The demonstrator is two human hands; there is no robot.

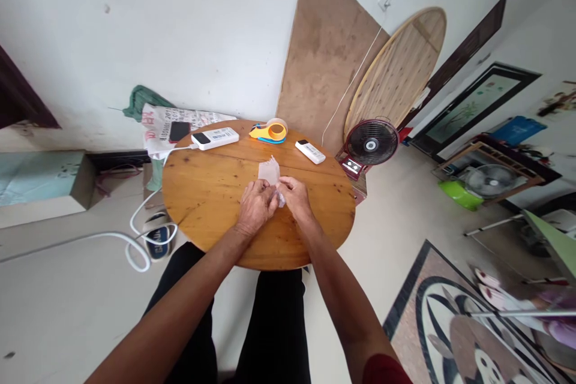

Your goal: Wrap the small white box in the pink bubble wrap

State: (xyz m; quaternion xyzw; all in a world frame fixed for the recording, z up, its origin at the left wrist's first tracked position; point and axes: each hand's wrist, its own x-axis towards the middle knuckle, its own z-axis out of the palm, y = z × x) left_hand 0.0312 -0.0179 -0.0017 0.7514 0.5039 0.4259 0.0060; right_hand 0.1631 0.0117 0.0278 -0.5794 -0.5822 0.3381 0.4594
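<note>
A small pale, translucent plastic sheet with a ragged top edge lies at the middle of the round wooden table. My left hand rests on its lower left part, fingers bent and closed on it. From the other side my right hand pinches the lower right part between thumb and fingers. Crumpled clear film shows in the small gap between both hands. Whether something is wrapped inside, I cannot tell. Beyond the sheet stands an orange and blue tape dispenser with a roll of tape.
A white device with a cable sits at the table's back left, near a dark phone. Another white device lies at the back right. A dark red fan stands beyond the right edge. The white cable loops down on the left.
</note>
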